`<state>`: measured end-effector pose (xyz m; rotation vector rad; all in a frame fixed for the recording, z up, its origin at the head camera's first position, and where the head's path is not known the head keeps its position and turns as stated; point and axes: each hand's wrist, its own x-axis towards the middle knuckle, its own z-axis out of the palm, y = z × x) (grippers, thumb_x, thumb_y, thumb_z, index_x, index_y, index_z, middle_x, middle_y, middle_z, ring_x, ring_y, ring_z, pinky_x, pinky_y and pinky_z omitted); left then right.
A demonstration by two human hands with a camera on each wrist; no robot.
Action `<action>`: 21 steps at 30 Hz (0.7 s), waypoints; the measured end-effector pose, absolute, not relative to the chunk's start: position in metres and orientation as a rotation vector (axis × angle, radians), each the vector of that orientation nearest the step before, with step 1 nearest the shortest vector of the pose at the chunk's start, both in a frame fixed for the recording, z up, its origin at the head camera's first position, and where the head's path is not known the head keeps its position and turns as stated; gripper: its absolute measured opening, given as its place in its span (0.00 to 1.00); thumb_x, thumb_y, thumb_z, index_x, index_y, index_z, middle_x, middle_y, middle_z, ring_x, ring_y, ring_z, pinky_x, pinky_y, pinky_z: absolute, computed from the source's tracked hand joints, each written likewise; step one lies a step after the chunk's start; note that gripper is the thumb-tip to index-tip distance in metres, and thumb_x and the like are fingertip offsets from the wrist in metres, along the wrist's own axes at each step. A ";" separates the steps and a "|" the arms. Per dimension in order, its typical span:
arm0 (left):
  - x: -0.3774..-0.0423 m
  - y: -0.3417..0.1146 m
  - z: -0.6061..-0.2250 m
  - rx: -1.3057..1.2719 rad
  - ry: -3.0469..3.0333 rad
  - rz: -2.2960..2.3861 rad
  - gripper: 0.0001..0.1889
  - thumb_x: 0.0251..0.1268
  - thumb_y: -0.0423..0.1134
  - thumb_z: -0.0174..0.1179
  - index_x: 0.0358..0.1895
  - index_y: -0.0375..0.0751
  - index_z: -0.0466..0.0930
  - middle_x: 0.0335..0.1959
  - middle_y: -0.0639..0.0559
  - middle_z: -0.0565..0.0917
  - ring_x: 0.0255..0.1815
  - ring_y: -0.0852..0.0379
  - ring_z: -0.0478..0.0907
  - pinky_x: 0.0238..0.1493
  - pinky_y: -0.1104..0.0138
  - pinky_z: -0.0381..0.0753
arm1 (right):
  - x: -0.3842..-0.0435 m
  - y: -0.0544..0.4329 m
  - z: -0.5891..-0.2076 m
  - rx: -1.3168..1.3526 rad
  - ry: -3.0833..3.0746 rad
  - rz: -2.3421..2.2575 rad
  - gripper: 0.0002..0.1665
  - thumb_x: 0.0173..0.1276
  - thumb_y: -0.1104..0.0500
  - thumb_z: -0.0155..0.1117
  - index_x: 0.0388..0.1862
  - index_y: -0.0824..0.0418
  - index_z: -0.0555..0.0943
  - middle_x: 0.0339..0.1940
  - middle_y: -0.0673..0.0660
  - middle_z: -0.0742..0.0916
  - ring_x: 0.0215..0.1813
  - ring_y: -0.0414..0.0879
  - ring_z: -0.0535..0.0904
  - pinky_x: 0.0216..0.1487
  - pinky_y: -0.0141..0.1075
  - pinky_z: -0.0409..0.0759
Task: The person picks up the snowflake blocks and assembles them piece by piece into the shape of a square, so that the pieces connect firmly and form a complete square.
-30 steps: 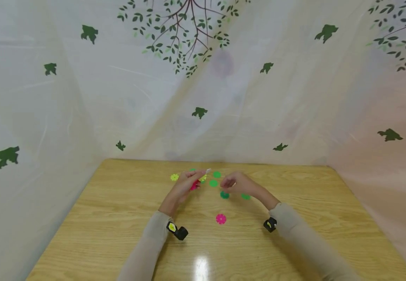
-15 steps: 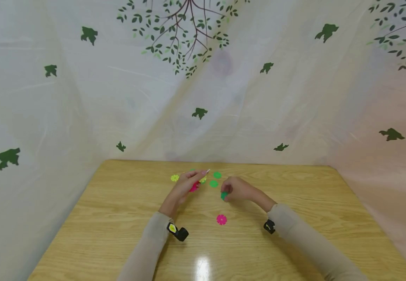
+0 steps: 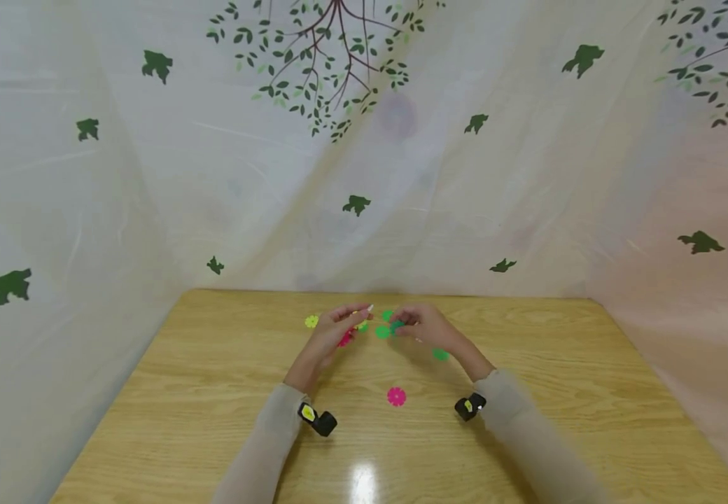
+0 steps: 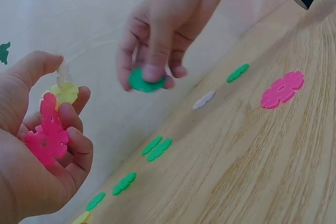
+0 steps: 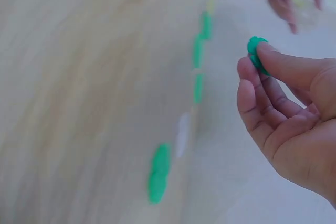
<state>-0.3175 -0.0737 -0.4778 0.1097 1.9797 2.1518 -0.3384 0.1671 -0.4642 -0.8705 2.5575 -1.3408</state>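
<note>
- Right hand (image 4: 163,30): a dark green flower-shaped plastic disc (image 4: 143,81) is pinched between thumb and fingertips, held above the wooden worktop (image 3: 213,392), just beside the left hand. In the right wrist view only the disc's edge is seen past the thumb; the rest is covered.
- Left hand (image 4: 37,150): fingers are curled round a pink flower-shaped plastic piece (image 4: 46,137) joined w/ a yellow flower-shaped piece (image 4: 65,94); a pale clear piece on top is hard to make out. In the head view this cluster is mostly hidden by the fingers.
- Left hand is cut off at the frame's left and bottom edges in the left wrist view; wrist not seen there.
- Lying flat on the worktop: a loose pink flower disc (image 3: 396,396) nearer the person, a green flower disc (image 3: 441,354) beside the right forearm, a yellow flower disc (image 3: 311,321) left of the left hand.
- More green discs and one whitish disc (image 4: 203,99) lie under and between the hands; approx. count cannot be told, some are covered.
- Right wrist view is blurred: worktop discs read only as smears.
</note>
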 end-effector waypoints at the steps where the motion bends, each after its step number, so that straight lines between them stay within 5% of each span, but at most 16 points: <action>1: -0.318 -0.073 -0.477 0.110 1.980 2.150 0.19 0.71 0.45 0.65 0.59 0.42 0.84 0.41 0.56 0.86 0.26 0.65 0.69 0.24 0.76 0.66 | -0.339 0.166 -0.462 -0.851 2.551 -1.397 0.11 0.69 0.68 0.68 0.48 0.69 0.85 0.38 0.63 0.89 0.37 0.41 0.82 0.38 0.34 0.83; 7: -0.318 -0.070 -0.479 0.133 1.986 2.152 0.18 0.69 0.43 0.68 0.58 0.40 0.85 0.28 0.62 0.78 0.21 0.66 0.66 0.21 0.76 0.61 | -0.338 0.154 -0.450 -0.742 2.494 -1.701 0.15 0.73 0.63 0.66 0.55 0.69 0.84 0.43 0.66 0.90 0.39 0.41 0.85 0.44 0.47 0.87; 13: -0.317 -0.068 -0.479 0.162 1.986 2.175 0.17 0.68 0.41 0.68 0.57 0.38 0.85 0.30 0.63 0.79 0.20 0.66 0.65 0.21 0.76 0.61 | -0.337 0.142 -0.447 -0.718 2.435 -1.924 0.15 0.71 0.65 0.67 0.54 0.69 0.84 0.42 0.68 0.88 0.37 0.39 0.84 0.40 0.34 0.86; 21: -0.318 -0.069 -0.482 0.125 2.024 2.165 0.17 0.66 0.43 0.70 0.55 0.40 0.86 0.48 0.59 0.85 0.34 0.63 0.71 0.31 0.72 0.73 | -0.335 0.135 -0.451 -0.682 2.368 -2.021 0.16 0.69 0.66 0.69 0.52 0.75 0.83 0.40 0.72 0.87 0.34 0.39 0.84 0.39 0.33 0.85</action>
